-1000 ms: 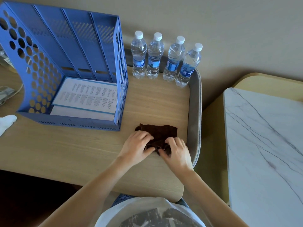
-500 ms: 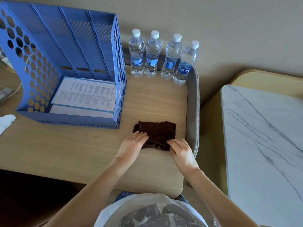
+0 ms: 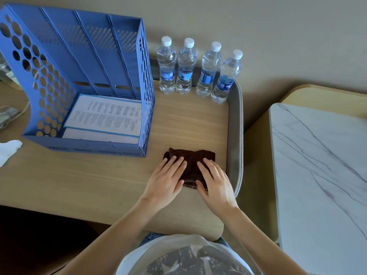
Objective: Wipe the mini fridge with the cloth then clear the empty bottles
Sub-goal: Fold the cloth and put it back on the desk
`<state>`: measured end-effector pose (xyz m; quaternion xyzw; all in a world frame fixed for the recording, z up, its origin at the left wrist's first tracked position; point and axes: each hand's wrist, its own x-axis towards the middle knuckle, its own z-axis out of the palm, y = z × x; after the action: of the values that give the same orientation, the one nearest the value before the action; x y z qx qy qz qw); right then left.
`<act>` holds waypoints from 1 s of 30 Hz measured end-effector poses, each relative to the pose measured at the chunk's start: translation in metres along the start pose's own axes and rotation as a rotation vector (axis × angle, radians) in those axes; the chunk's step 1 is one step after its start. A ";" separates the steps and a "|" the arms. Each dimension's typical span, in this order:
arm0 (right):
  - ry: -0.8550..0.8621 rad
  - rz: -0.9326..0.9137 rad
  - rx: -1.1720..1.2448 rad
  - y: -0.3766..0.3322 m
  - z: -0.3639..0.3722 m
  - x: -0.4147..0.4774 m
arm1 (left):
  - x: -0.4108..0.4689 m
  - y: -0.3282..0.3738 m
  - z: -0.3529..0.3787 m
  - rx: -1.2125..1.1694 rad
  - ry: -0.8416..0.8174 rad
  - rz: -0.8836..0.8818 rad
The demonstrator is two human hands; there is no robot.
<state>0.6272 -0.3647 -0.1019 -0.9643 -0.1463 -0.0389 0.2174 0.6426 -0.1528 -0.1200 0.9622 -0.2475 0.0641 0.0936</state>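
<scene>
both hands flat, left hand (image 3: 166, 182) and right hand (image 3: 215, 184) pressing folded brown cloth (image 3: 191, 162) near table's (image 3: 79, 185) right edge, four bottles (image 3: 198, 70) at back edge

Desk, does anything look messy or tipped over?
Nothing spilled. Four bottles stand upright and capped; the rightmost bottle sits slightly forward of the row. A crumpled white wad lies loose at the left edge of the desk.
</scene>
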 end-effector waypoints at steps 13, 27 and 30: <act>-0.319 0.089 -0.201 0.031 0.048 0.065 | 0.059 -0.020 0.031 0.034 -0.293 -0.137; -0.309 0.143 -0.170 0.092 0.041 0.233 | 0.231 -0.090 0.051 0.058 -0.431 -0.199; -0.291 0.142 -0.160 0.095 0.041 0.241 | 0.240 -0.095 0.051 0.045 -0.428 -0.199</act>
<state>0.8866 -0.3653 -0.1442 -0.9818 -0.1043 0.1051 0.1187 0.9017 -0.1933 -0.1429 0.9753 -0.1644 -0.1456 0.0235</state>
